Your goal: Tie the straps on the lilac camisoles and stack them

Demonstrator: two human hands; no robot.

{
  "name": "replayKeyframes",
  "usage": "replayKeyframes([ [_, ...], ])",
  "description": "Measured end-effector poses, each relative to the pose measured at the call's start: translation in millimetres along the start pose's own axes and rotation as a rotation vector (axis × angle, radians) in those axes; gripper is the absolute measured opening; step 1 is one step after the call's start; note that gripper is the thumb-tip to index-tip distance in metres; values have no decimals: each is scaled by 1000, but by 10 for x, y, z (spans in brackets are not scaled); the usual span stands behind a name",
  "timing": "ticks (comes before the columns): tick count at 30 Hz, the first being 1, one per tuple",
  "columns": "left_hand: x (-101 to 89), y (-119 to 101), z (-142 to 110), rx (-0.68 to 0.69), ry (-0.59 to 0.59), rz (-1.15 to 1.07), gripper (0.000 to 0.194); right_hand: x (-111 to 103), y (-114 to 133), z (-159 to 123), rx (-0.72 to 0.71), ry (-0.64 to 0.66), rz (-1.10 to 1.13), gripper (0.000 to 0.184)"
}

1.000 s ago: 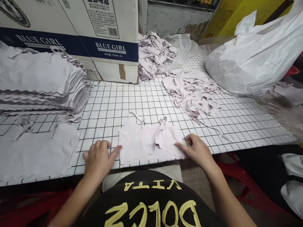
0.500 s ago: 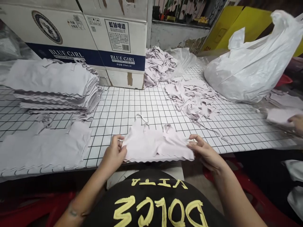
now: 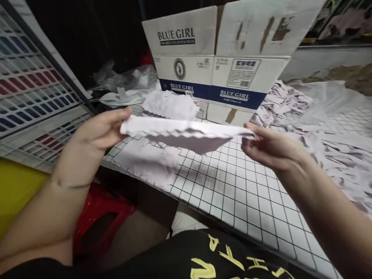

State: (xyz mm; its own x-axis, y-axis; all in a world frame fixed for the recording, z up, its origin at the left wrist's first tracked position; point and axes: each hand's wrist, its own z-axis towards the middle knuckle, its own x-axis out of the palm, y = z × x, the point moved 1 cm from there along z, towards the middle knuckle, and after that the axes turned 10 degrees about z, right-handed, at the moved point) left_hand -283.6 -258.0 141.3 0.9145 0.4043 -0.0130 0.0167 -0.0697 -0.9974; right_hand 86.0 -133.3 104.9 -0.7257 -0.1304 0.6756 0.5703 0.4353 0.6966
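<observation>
A pale pink strappy top (image 3: 186,130) is stretched in the air between my two hands, its wavy hem toward me. My left hand (image 3: 107,126) pinches one end of it, and my right hand (image 3: 267,145) grips the other end. Below and behind it, another pale top (image 3: 148,159) lies flat at the table's front edge. Farther back is a stack of the same garments (image 3: 171,104), partly hidden by the held top.
A Blue Girl beer carton (image 3: 186,69) stands at the back of the grid-patterned table (image 3: 232,190). Heaped pink garments (image 3: 345,155) lie to the right. A wire rack (image 3: 35,77) rises at left above a red stool (image 3: 101,217). Clear plastic (image 3: 128,77) lies behind.
Both hands have lifted the top off the table's front edge and carried it left, toward the garments there. The camera view has turned left.
</observation>
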Motion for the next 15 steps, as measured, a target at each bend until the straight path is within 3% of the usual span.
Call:
replayKeyframes([
  [3, -463, -136, 493, -43, -20, 101, 18, 506, -162, 436, 63, -55, -21, 8],
  [5, -776, -15, 705, -94, -43, 201, 18, 671, -429, 581, 71, 25, -103, 7],
  [8, -1128, 538, 792, -266, -49, 345, 23, 600, -1103, 605, 191, 117, -255, 8],
  [12, -1344, 1424, 682, -465, -28, 674, 28, 299, -2018, 458, 473, 46, -391, 8],
  [15, -1404, 1706, 640, -448, -40, 830, 30, 210, -2331, 368, 563, 45, -434, 5],
])
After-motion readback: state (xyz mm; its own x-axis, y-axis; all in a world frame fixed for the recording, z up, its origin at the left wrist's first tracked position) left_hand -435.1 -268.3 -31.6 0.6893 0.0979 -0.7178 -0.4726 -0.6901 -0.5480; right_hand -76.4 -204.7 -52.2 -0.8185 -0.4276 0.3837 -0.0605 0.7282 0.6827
